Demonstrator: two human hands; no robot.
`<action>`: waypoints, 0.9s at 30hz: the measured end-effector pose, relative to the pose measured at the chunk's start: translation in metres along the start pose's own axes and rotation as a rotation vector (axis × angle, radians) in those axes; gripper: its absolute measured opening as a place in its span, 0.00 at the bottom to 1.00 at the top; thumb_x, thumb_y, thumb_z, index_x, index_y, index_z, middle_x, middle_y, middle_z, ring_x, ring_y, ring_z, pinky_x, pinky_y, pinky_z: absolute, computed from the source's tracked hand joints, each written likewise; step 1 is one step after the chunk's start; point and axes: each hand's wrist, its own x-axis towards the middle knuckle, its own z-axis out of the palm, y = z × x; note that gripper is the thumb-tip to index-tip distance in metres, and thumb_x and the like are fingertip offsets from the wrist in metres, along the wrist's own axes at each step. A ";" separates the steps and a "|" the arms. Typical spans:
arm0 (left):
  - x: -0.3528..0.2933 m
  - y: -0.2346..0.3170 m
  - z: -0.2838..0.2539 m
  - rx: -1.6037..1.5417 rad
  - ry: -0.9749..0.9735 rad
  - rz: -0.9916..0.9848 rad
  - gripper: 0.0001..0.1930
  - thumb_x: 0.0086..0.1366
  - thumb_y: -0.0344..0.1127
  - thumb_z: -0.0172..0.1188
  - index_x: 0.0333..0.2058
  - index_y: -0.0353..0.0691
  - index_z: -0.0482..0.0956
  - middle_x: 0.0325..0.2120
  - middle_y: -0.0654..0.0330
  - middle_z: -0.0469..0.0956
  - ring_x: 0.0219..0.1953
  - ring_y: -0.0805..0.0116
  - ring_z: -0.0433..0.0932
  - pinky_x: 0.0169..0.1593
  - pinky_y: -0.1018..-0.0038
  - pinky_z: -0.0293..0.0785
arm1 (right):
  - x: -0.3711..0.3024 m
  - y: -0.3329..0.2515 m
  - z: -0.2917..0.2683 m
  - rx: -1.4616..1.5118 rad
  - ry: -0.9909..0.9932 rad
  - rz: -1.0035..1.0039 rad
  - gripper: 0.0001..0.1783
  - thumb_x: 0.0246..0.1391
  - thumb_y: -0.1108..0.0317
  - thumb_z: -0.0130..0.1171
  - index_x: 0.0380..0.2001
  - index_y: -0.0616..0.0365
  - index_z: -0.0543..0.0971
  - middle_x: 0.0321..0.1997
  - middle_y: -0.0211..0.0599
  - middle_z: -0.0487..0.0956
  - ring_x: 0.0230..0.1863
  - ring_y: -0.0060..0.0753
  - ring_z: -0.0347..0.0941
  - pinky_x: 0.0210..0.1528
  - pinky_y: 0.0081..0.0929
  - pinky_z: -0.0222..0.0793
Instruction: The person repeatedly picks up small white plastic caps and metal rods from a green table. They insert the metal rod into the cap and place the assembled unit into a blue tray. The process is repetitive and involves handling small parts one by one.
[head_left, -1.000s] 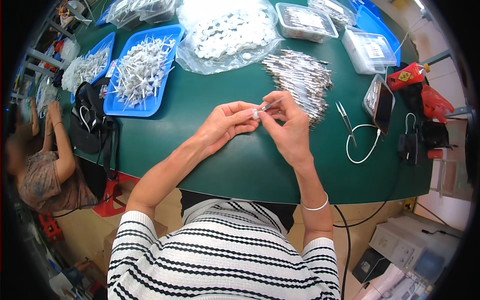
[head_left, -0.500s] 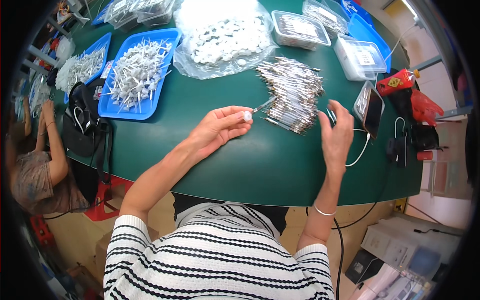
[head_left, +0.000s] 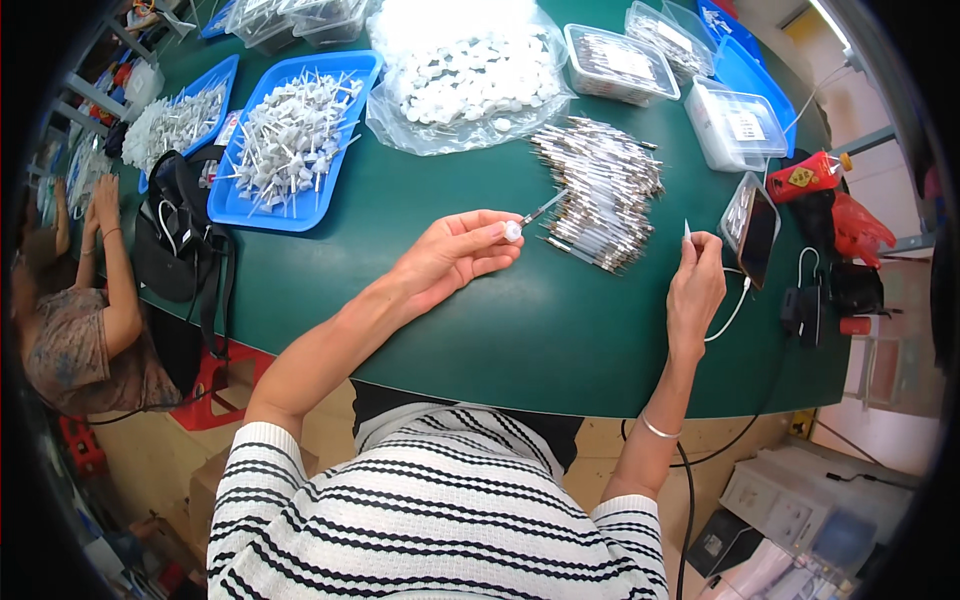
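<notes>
Left hand [head_left: 450, 256] and right hand [head_left: 697, 292] apart, head view. Left pinches white cap [head_left: 513, 231], slim metal rod [head_left: 541, 208] slanting from it to the left edge of the rod pile [head_left: 603, 190]. Right grips tweezers [head_left: 687, 231], tip up, left of phone [head_left: 760, 238].

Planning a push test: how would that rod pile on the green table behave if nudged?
The rod pile would probably shift and spread, since the rods lie loose with ends jutting out. Single rods may roll; they look slim and round. They're likely stiff, lying straight.
</notes>
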 end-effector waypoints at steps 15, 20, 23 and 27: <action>0.001 -0.003 0.001 0.044 -0.002 0.043 0.13 0.63 0.30 0.58 0.46 0.33 0.75 0.35 0.59 0.79 0.38 0.76 0.79 0.44 0.81 0.78 | -0.047 -0.104 0.019 0.394 -0.310 -0.400 0.08 0.51 0.72 0.59 0.37 0.58 0.76 0.28 0.38 0.73 0.28 0.42 0.72 0.29 0.36 0.67; 0.000 -0.003 0.002 0.051 0.000 0.042 0.13 0.63 0.30 0.58 0.45 0.33 0.75 0.35 0.59 0.79 0.38 0.75 0.79 0.45 0.81 0.78 | -0.046 -0.103 0.020 0.390 -0.294 -0.387 0.08 0.51 0.72 0.59 0.36 0.59 0.76 0.28 0.39 0.74 0.28 0.43 0.72 0.29 0.36 0.67; 0.001 -0.004 0.001 0.051 -0.019 0.051 0.13 0.63 0.30 0.58 0.46 0.33 0.75 0.35 0.59 0.79 0.38 0.75 0.79 0.45 0.81 0.78 | -0.045 -0.103 0.022 0.398 -0.289 -0.384 0.08 0.51 0.72 0.59 0.36 0.59 0.76 0.27 0.39 0.74 0.29 0.43 0.72 0.28 0.36 0.67; 0.001 -0.005 0.000 0.054 -0.021 0.051 0.13 0.63 0.30 0.58 0.46 0.32 0.75 0.35 0.58 0.79 0.38 0.75 0.79 0.45 0.80 0.78 | -0.045 -0.102 0.024 0.414 -0.286 -0.378 0.08 0.51 0.73 0.59 0.36 0.59 0.76 0.28 0.39 0.74 0.28 0.43 0.73 0.28 0.36 0.66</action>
